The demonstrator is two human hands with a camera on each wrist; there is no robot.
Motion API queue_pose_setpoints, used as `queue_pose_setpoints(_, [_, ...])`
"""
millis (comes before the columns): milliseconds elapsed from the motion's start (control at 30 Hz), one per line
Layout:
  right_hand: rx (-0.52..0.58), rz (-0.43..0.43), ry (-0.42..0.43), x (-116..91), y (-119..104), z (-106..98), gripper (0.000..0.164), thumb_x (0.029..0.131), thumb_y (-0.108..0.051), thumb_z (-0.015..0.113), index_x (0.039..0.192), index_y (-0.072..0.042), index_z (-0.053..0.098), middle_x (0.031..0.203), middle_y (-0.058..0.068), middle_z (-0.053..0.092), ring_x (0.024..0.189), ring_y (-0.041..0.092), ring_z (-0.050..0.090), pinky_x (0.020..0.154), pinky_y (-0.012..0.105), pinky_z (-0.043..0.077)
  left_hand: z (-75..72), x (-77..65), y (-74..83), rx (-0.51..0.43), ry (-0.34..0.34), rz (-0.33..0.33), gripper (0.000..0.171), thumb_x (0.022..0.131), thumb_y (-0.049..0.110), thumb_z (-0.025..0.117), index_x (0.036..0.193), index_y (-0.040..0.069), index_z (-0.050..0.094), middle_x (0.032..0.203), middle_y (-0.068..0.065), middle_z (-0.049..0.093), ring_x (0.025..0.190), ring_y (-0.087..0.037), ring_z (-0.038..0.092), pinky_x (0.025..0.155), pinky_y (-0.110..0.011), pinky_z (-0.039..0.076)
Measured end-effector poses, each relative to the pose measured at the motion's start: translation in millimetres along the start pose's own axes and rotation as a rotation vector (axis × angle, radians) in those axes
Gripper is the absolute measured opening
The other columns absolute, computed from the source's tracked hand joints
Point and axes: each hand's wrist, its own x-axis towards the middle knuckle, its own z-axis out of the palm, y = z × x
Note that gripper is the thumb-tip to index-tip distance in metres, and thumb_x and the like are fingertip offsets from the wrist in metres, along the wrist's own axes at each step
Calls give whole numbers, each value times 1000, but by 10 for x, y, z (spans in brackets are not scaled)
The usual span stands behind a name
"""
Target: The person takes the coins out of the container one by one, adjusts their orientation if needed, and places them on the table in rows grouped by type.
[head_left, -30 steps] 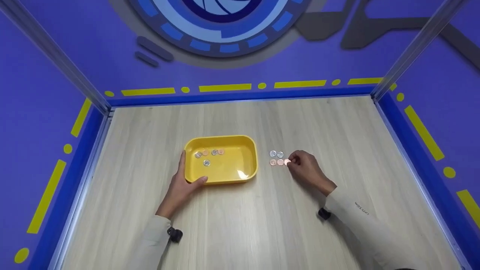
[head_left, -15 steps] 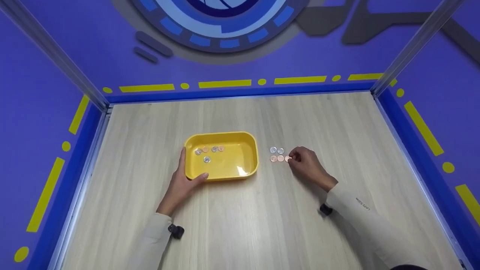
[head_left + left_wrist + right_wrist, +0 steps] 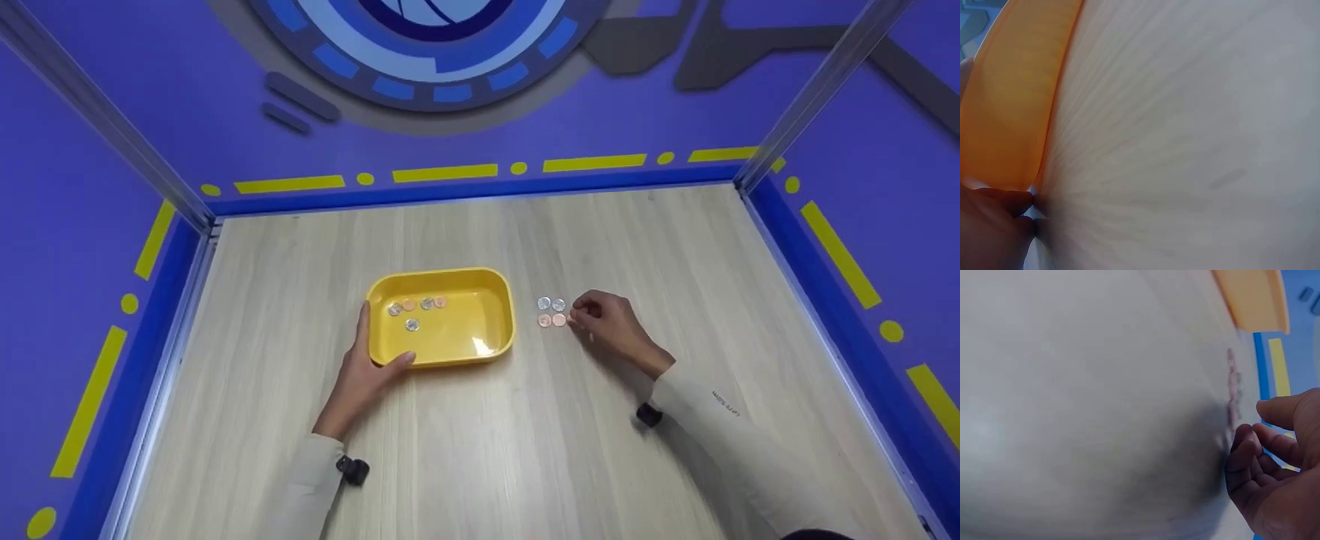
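A: What do we list under the left hand [image 3: 367, 375]?

B: One yellow tray [image 3: 457, 334], flat on the wooden table [image 3: 450, 457]. We find the hand around its left end, thumb over the near rim; grip entered as holding the tray.

A: Contents?

B: Five coins, we count: three silver, two copper. Four lie in a row toward the far wall of the tray; one silver coin [image 3: 412, 325] lies nearer.

A: And right of the tray?

B: Two silver coins [image 3: 544, 303] in a far row; two copper coins [image 3: 544, 321] plainly seen in a near row.

A: The right hand [image 3: 611, 322]?

B: Just right of those rows, fingers bent, fingertips low by the near row's end. We see a sliver of copper there, mostly hidden; whether they pinch it, we cannot tell.

A: Remaining items?

B: Two pale sleeves [image 3: 300, 484], and purple walls [image 3: 450, 146] with yellow dashes.
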Motion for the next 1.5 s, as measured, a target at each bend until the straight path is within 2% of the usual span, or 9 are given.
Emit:
queue_pose_setpoints(200, [46, -23, -18, 120, -224, 30, 9, 103, -3, 73, 108, 4, 78, 94, 15, 77, 81, 27, 72, 66, 21, 52, 4, -12, -3, 6, 6, -10, 123, 95, 47, 88, 178, 39, -3, 172, -4, 43, 152, -22, 48, 129, -47, 31])
queue_pose_setpoints(400, [28, -72, -41, 270, -463, 98, 9, 103, -3, 73, 107, 3, 78, 95, 13, 76, 82, 21, 69, 70, 21, 54, 6, -8, -1, 13, 10, -12, 123, 94, 47, 88, 178, 39, -2, 172, -4, 43, 151, -22, 49, 129, -47, 32])
queue_pose_setpoints(667, [20, -116, -118, 450, -730, 248, 14, 105, -8, 73, 113, 3, 78, 97, 10, 76, 81, 18, 66, 66, 22, 55, 26, 2, -3, 0, 13, 4, 125, 93, 49, 89, 179, 34, -1, 172, -5, 44, 151, -23, 50, 129, -48, 32])
queue_pose_setpoints(800, [9, -137, -149, 535, -828, 344, 15, 106, -9, 73, 114, 2, 78, 95, 11, 76, 75, 17, 66, 64, 23, 55, 24, -1, -14, 4, 21, 18, 125, 93, 49, 89, 179, 32, 0, 171, -8, 46, 148, -25, 52, 127, -50, 33])
queue_pose_setpoints(967, [-4, -164, -181, 610, -945, 455, 16, 105, -7, 72, 115, 4, 79, 99, 8, 77, 82, 17, 67, 73, 25, 57, 12, 4, -28, 2, 23, 30, 124, 93, 50, 89, 179, 30, 2, 170, -9, 46, 147, -26, 53, 126, -51, 34])
queue_pose_setpoints(1233, [1, -181, -230, 719, -1102, 617, 14, 105, -4, 73, 114, 5, 78, 98, 10, 76, 81, 20, 69, 73, 28, 61, 5, -2, -21, 8, 34, 20, 124, 94, 43, 89, 179, 30, 0, 170, -9, 47, 146, -26, 54, 126, -52, 36])
queue_pose_setpoints(1500, [-83, -187, -318, 832, -1196, 773, 18, 104, -8, 75, 117, 5, 78, 100, 9, 77, 83, 19, 68, 75, 29, 60, 39, 7, 6, 22, 39, 0, 123, 95, 43, 89, 179, 31, 0, 172, -7, 45, 147, -25, 53, 127, -50, 35])
